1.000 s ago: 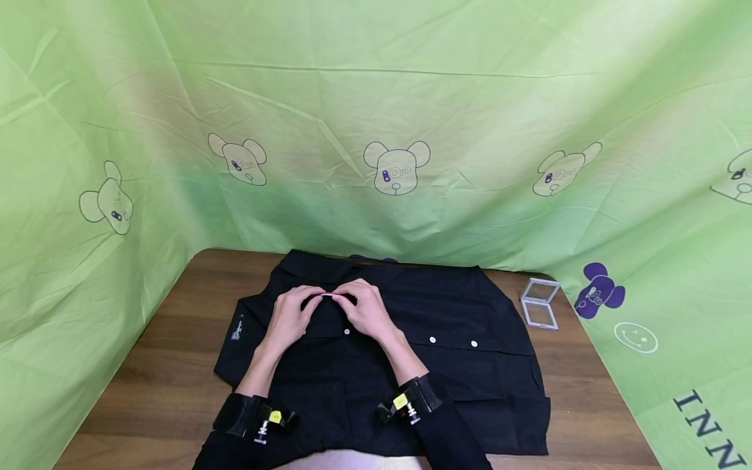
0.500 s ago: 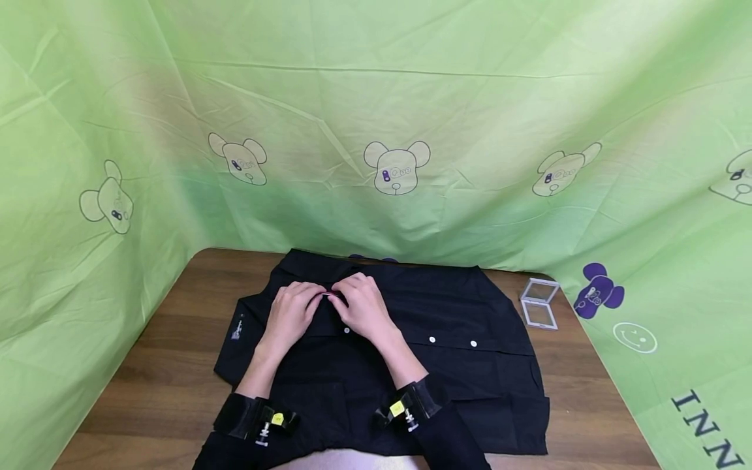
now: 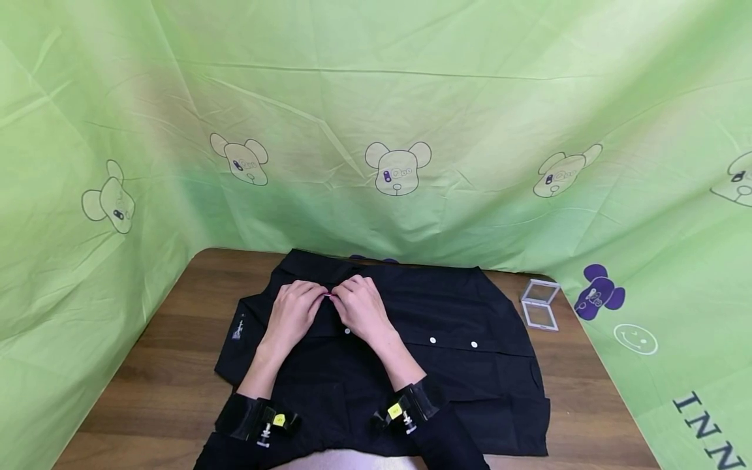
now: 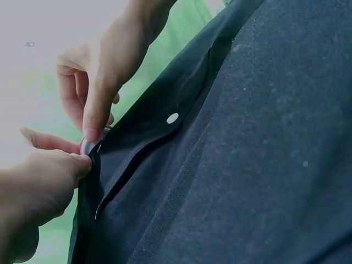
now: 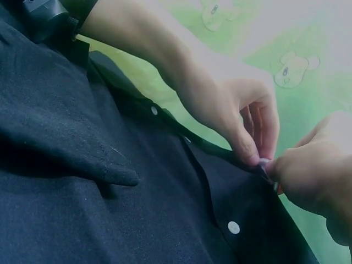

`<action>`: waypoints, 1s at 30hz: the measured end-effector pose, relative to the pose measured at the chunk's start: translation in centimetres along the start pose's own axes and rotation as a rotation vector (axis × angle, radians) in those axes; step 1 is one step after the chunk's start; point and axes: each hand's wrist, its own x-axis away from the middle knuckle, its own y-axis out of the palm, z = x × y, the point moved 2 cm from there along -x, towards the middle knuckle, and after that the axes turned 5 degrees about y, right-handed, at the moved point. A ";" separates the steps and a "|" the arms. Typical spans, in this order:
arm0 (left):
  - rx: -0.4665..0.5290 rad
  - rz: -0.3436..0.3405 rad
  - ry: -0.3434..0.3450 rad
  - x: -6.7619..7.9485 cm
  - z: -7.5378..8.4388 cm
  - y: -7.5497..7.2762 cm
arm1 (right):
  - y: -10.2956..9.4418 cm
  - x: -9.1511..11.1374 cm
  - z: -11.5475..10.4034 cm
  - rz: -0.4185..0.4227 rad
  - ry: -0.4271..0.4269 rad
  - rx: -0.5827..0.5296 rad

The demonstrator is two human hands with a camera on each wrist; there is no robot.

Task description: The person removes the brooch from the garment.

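Observation:
A black button-up shirt (image 3: 458,378) lies spread on the table, with white buttons along its front. Over its upper left part, my left hand (image 3: 294,312) and right hand (image 3: 362,310) meet fingertip to fingertip. Between them both pinch a small, thin whitish piece (image 4: 88,146) at the raised edge of the shirt front. Fingers cover most of the piece, so its kind is unclear. In the right wrist view, the left hand (image 5: 231,104) comes from the upper left, while the right hand (image 5: 316,170) is at the right. A shirt button (image 4: 172,118) shows on the front band.
A clear, square plastic case (image 3: 540,304) stands with its lid up at the right of the wooden table (image 3: 153,365). Green cloth (image 3: 329,98) printed with bear heads hangs behind and at both sides. A printed label (image 3: 237,328) lies at the shirt's left edge.
My fingertips have drawn closer together, and the right hand has turned inward. Less of the whitish piece shows between them. The shirt and case stay in place.

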 end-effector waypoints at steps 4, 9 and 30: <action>0.002 0.006 0.007 0.0 0.0 0.0 | 0.0 0.0 0.0 -0.010 -0.001 -0.002; 0.030 0.023 0.025 -0.1 0.0 0.1 | 0.0 0.0 0.1 -0.003 -0.011 -0.008; 0.337 0.072 -0.164 0.1 -0.7 0.8 | 0.2 0.2 0.9 0.107 0.069 -0.171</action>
